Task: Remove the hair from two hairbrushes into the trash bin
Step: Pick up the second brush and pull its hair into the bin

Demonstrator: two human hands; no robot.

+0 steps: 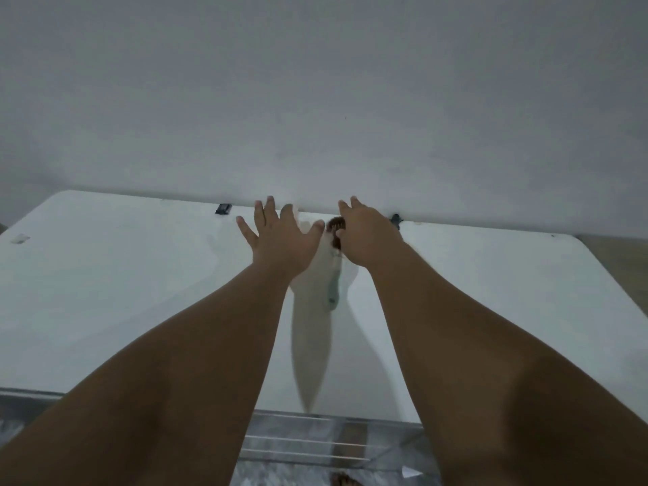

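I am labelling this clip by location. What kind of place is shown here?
Probably a plain room at home, though I cannot be sure. A white table stands against a bare wall, a hairbrush lies on it, and a bare foot shows below.

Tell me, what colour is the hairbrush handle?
The hairbrush handle looks pale teal and white, in the head view.

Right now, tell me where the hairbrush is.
In the head view, the hairbrush lies on the white table near its far edge, between the left hand and right hand.
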